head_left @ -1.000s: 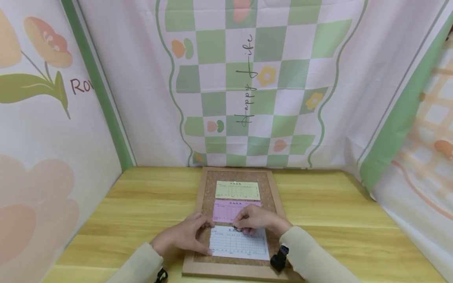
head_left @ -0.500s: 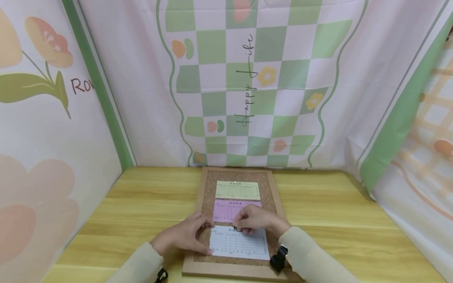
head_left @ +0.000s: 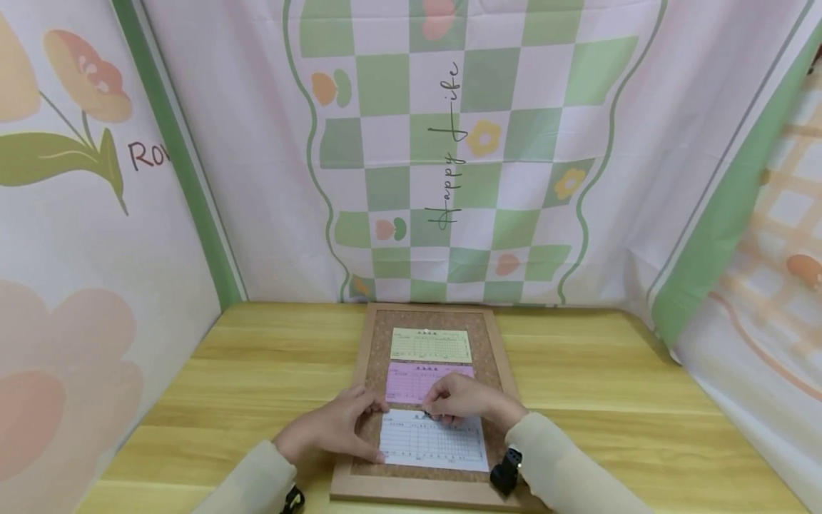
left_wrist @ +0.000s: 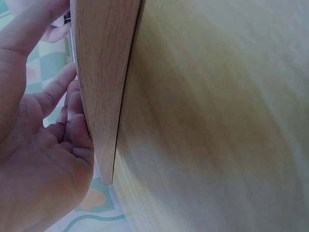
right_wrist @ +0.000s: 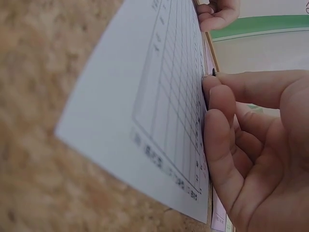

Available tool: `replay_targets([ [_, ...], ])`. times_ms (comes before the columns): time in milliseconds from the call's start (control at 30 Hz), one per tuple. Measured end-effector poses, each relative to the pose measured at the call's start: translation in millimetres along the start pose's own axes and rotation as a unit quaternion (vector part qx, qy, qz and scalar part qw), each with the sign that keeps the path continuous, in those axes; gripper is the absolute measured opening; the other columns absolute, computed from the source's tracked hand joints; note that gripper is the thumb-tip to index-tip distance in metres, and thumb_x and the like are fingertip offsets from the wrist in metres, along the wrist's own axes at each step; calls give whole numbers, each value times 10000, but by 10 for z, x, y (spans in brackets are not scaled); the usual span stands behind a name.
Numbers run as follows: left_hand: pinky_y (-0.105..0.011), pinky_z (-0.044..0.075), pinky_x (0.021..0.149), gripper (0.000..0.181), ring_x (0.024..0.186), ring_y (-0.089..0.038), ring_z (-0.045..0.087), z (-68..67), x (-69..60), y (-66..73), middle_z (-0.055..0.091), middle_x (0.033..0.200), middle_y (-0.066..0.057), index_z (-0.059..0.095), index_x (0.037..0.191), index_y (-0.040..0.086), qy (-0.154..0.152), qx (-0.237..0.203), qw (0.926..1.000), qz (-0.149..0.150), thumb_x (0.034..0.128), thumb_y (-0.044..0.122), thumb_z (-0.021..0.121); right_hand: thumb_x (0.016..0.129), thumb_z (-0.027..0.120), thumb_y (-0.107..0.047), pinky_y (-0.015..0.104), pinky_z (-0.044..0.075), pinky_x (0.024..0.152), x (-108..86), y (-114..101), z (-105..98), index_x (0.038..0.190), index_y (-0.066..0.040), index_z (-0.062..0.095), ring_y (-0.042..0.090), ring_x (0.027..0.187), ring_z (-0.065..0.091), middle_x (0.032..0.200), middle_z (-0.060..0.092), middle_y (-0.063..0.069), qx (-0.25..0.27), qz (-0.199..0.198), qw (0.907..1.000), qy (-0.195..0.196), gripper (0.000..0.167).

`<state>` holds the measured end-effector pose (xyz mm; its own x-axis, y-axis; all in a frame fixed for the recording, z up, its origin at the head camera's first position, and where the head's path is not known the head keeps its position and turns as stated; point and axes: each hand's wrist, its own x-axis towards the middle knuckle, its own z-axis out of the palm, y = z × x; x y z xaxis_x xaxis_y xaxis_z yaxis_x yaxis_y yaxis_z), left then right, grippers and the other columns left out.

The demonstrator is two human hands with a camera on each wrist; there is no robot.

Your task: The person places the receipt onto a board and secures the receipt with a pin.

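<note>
A white printed form (head_left: 432, 444) lies on a wood-framed corkboard (head_left: 411, 490). My right hand (head_left: 464, 398) pinches a small black pushpin (right_wrist: 214, 72) between thumb and forefinger at the form's top edge. Its point is hidden, so how deep it sits I cannot tell. At the form's left side, my left hand (head_left: 334, 428) rests with thumb on the lower corner and fingertips near the upper one. Its other fingers lie against the board's wooden frame (left_wrist: 104, 72) in the left wrist view. Above the white form are a pink form (head_left: 403, 384), partly covered by my right hand, and a yellow form (head_left: 430, 346).
The corkboard lies on a wood-grain table (head_left: 270, 357). A checkered curtain (head_left: 437, 178) hangs behind the table, with patterned cloth at both sides. Each wrist carries a black device, such as the one on the right sleeve (head_left: 507, 471).
</note>
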<state>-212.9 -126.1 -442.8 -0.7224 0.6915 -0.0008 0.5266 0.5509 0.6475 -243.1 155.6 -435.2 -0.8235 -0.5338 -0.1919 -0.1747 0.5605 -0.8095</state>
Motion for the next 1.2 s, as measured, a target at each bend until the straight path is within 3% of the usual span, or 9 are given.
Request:
replay_targets([
  [533, -330, 399, 949, 663, 1089, -176, 449, -2, 16, 6, 482, 1169, 16, 570, 1259, 126, -14, 33, 10000, 20, 755, 431, 874, 930, 695, -110, 311, 506, 582, -30, -25, 14, 873, -48, 652, 144, 625, 577, 750, 632, 37, -116, -52, 9999, 110, 95],
  [967, -329, 399, 930, 666, 1066, -174, 439, -5, 16, 14, 472, 1138, 29, 570, 1254, 139, -60, 5, 9999, -132, 739, 416, 887, 943, 687, -123, 306, 506, 579, -10, -13, 28, 854, -64, 642, 149, 629, 580, 744, 637, 39, -254, 42, 9996, 84, 115],
  [1200, -329, 398, 930, 669, 1076, -169, 438, -7, 13, 21, 472, 1157, 27, 569, 1264, 142, -43, -9, 9999, -147, 747, 432, 879, 952, 673, -110, 287, 496, 557, -7, -56, 45, 846, -85, 635, 135, 614, 573, 739, 623, 13, -608, 61, 9981, 116, 116],
])
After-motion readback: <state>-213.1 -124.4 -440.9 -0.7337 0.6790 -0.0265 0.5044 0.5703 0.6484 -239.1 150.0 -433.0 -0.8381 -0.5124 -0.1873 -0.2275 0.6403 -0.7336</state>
